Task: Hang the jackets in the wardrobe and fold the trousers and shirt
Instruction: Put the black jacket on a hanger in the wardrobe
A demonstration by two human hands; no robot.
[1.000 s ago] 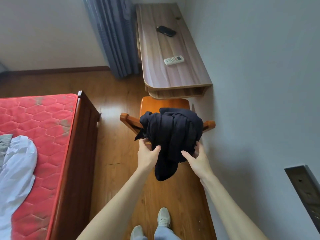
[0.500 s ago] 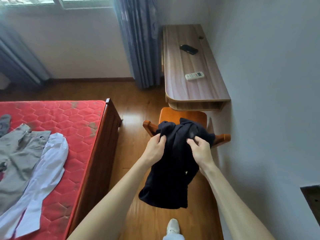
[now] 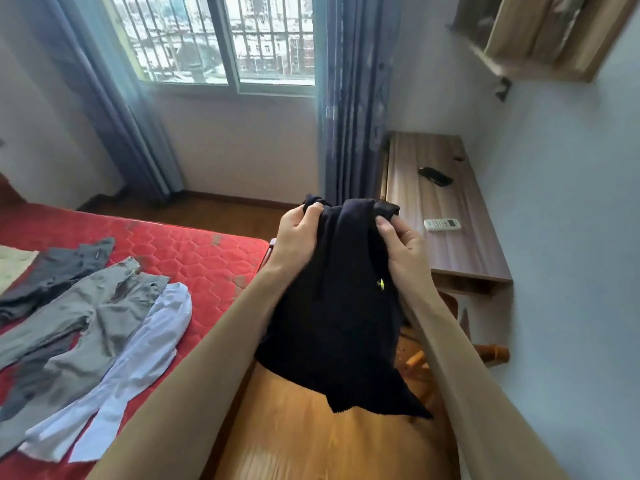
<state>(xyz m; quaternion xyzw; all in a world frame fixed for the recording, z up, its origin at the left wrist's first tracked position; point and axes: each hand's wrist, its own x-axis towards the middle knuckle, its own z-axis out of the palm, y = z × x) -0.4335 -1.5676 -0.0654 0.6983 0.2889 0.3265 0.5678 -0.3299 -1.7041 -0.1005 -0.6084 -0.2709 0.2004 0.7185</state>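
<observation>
Head view: the left hand [image 3: 298,233] and right hand [image 3: 403,247] are both gripping the top edge of the dark navy fabric jacket [image 3: 339,306], which is hanging lengthwise downward between them.

My left hand [image 3: 298,237] and my right hand [image 3: 403,247] are bare, with nothing on the fingers that shows: no rings and no gloves. The nail on my right thumb [image 3: 380,221] is cut short and plain. Back from each hand, both my wrists are bare too, with no watch or band. Further back, both forearms are uncovered all the way to the bottom edge of the view, so no sleeve shows on either arm.
</observation>
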